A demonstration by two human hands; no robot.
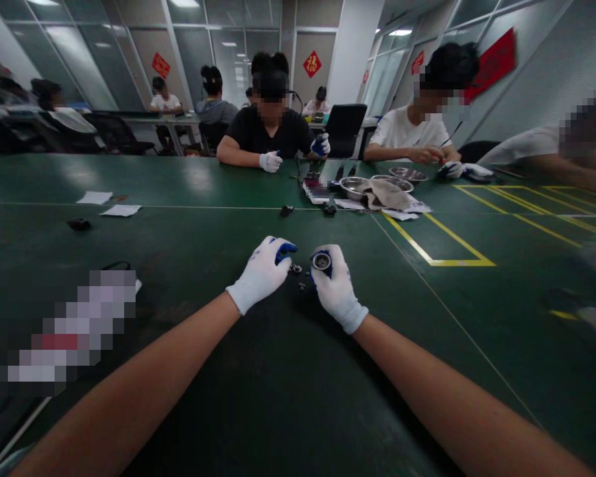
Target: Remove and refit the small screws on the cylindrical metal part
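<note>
Loosely curled, the fingers of the left hand (264,270) are partly open, with a gap between thumb and forefinger; they seem to hold nothing, though their tips are so near the small parts that touching cannot be ruled out. The right hand (336,288) has its fingers closed around a round cup (322,262), gripping it by the side. Its open end is turned up and towards the wearer, probably so that the inside can be seen and reached from the left; the side grip leaves the rim uncovered. Both hands wear white gloves with blue on the gripping side, likely for hold and cleanliness.

Just beside the left fingertips, between the hands, lies a small metal wheel (297,269). A few tiny bits (302,286) sit on the table (288,371) a little nearer the wearer, presumably kept there for short reaches; their exact shapes are too small to tell.

Beyond the fingers, well apart from them, are two black pieces (287,211) (329,210). Farther off to the right, metal bowls (352,187) stand beside a crumpled cloth (387,196), past the fingers of the right hand. A person in black (278,136) sits opposite, gloved hands away from the wearer's own.
</note>
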